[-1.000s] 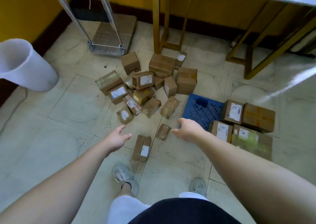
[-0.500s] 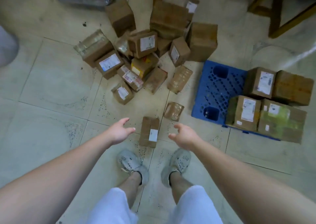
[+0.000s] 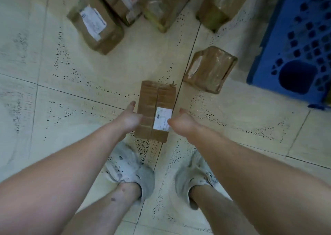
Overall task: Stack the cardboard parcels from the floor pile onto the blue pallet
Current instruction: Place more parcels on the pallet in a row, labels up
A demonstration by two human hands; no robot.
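The narrow cardboard parcel (image 3: 151,98) is laid flat on the tiled floor (image 3: 71,109), left of the blue pallet (image 3: 293,37) and apart from it. It is flanked on its long sides by the left hand (image 3: 130,118) and the right hand (image 3: 181,121), presumably so that it can be lifted level, but whether a grip is closed on it cannot be told. A tape-wrapped parcel (image 3: 210,68) is seen just beside the pallet's near corner, and the rest of the pile (image 3: 96,25) is spread further to the pallet's left, not yet stacked.

The left hand (image 3: 129,118) and right hand (image 3: 182,122) came down and inward to flank the parcel (image 3: 154,107) by the feet, thumbs over its top, as the view dropped closer.
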